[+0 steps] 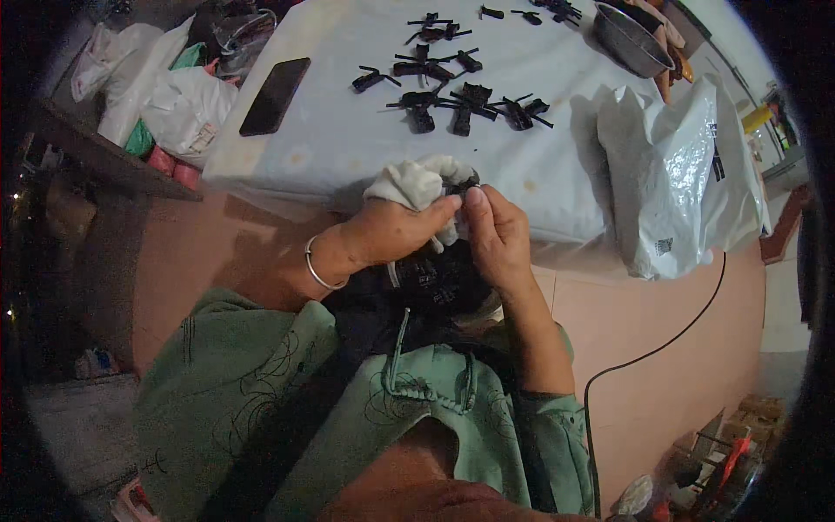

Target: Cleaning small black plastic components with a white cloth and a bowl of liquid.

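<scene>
In front of my chest, at the table's near edge, my left hand (391, 230) is closed around a bunched white cloth (413, 181). A small black part (461, 184) pokes out of the cloth beside the left thumb; its exact kind is hard to make out. My right hand (498, 237) pinches that black part between thumb and forefinger, and the two thumbs almost touch. Farther off on the table lie several black pieces with thin arms, one group (474, 104) straight ahead and a single piece (374, 79) to its left.
A white cloth covers the table (330, 165). On it are a dark phone (275, 97) at left, a metal bowl (633, 42) at far right and a large white plastic bag (678, 183) at right. Filled bags (178, 104) crowd the left. A black cable (648, 352) crosses the floor.
</scene>
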The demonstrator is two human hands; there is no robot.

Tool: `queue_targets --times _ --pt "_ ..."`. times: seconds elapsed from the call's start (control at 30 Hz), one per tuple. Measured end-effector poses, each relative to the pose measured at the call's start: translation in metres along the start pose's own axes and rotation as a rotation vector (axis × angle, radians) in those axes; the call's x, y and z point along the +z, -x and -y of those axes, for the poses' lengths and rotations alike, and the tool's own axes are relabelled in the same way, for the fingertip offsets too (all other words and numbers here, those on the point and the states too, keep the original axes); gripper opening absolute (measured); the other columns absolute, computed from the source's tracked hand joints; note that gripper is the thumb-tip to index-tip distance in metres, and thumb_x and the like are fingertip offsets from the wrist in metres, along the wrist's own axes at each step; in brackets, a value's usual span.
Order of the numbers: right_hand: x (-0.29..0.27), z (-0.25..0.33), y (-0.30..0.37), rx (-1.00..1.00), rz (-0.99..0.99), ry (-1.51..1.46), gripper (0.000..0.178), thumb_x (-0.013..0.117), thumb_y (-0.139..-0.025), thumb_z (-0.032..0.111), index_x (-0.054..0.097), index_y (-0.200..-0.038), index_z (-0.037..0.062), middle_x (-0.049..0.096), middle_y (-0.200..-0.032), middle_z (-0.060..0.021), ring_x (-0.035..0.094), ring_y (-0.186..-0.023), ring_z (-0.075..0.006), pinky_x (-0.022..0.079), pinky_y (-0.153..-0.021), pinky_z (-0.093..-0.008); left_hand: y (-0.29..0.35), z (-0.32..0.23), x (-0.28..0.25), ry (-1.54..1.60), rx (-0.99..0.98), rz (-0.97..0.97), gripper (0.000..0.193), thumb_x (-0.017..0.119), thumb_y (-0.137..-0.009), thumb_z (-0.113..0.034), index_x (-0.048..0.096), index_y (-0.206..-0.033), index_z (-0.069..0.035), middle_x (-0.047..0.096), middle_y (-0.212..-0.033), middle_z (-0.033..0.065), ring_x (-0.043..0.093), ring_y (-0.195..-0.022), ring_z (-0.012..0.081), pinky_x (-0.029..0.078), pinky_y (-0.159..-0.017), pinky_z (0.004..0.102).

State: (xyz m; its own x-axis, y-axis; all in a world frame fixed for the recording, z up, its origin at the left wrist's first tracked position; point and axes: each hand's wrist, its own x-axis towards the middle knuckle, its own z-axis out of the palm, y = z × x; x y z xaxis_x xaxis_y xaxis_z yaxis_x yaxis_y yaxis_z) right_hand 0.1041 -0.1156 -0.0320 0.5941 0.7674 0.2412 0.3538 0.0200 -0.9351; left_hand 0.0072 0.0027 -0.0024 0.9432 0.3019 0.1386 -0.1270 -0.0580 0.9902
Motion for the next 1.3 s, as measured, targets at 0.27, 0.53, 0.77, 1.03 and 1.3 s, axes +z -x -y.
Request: queue_targets --times 0.27,0.53,0.77,1.03,1.3 --pt "-0.004 0.003 -0.001 -0.058 -0.122 -0.009 0.025 0.051 -0.087 0.018 0.048 -0.071 0.0002 0.045 -0.054 -0.0023 0.038 -0.053 -0.0087 0.035 -0.047 -0.0250 -0.008 -0.003 -0.007 -0.074 -0.018 0.081 0.025 0.054 -0.082 -0.005 0.051 -0.105 0.001 0.057 -0.082 0.0034 0.054 -0.060 0.0061 0.046 -0.053 0.0203" --pt "-0.011 0.006 0.001 -0.123 -0.053 0.012 0.026 0.048 -0.090 0.020 0.048 -0.072 0.0007 0.042 -0.058 -0.0011 0.037 -0.057 -0.0086 0.034 -0.051 -0.0243 -0.007 -0.007 -0.005 -0.154 -0.020 0.028 0.021 0.055 -0.080 -0.007 0.053 -0.099 0.001 0.056 -0.072 0.0005 0.052 -0.055 0.0051 0.045 -0.048 0.0204" --pt "-0.009 0.005 0.003 -0.041 0.021 -0.024 0.028 0.043 -0.092 0.021 0.048 -0.073 0.0009 0.041 -0.062 0.0034 0.035 -0.061 -0.0061 0.033 -0.054 -0.0214 -0.007 0.007 -0.002 -0.341 0.144 -0.040 0.020 0.057 -0.077 -0.007 0.055 -0.096 0.001 0.057 -0.077 0.0058 0.053 -0.067 0.0120 0.045 -0.059 0.0253" --pt "0.008 -0.008 0.003 0.001 -0.014 -0.356 0.029 0.044 -0.092 0.023 0.049 -0.072 0.0042 0.042 -0.062 0.0061 0.034 -0.059 -0.0026 0.030 -0.051 -0.0187 0.001 0.002 0.005 -0.744 0.475 -0.150 0.024 0.058 -0.078 -0.007 0.052 -0.100 0.001 0.058 -0.083 0.0046 0.054 -0.077 0.0115 0.046 -0.067 0.0278" --pt "-0.009 0.001 -0.002 -0.013 -0.092 -0.151 0.014 0.051 -0.088 0.012 0.055 -0.086 -0.0005 0.052 -0.071 0.0026 0.046 -0.065 -0.0046 0.038 -0.058 -0.0188 -0.002 0.003 -0.012 -0.011 -0.071 -0.152 0.029 0.053 -0.083 -0.009 0.046 -0.111 -0.004 0.055 -0.090 0.0021 0.052 -0.082 0.0095 0.046 -0.069 0.0247"
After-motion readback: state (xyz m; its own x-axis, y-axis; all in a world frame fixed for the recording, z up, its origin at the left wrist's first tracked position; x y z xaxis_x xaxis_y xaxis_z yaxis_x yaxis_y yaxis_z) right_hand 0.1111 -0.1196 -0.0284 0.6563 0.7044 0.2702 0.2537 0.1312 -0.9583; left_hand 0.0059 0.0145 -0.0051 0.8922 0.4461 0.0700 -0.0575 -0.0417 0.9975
